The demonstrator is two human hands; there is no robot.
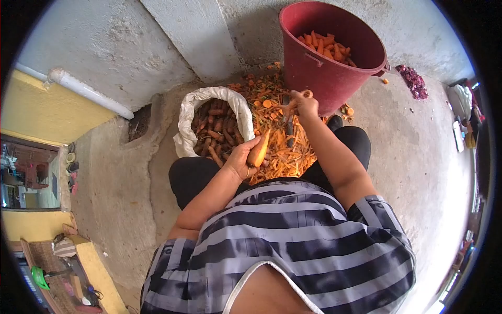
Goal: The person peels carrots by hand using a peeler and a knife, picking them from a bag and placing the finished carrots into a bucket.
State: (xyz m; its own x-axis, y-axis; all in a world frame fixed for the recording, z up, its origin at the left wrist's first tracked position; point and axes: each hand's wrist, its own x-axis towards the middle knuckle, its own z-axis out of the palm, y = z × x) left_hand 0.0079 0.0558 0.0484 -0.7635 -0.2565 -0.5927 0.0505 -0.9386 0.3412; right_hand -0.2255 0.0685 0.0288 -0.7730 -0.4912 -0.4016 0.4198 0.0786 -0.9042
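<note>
While the person sits on the concrete floor [418, 157], the left hand [241, 158] is closed around the thick end of a carrot [259, 149]. The root points up and away from the body, over the heap of peelings [285, 144] between the knees. Noted further: the right hand [306, 106] is extended well beyond the carrot, near the base of the red bucket [314, 73], fingers closed on a small orange-handled tool [300, 94]; its blade is too small to make out. The bucket holds cleaned orange carrots [324, 46]. The white sack [219, 97], just left of the heap, holds darker, unpeeled ones.

Assessment: the stroke appears to be at its far end, away from the body, which is the sound direction. For good work the left hand should hold low on the root, fingers clear of the blade's path. It should turn the carrot a little between strokes so that no strip of skin is missed and the parings fall onto the heap.
</note>
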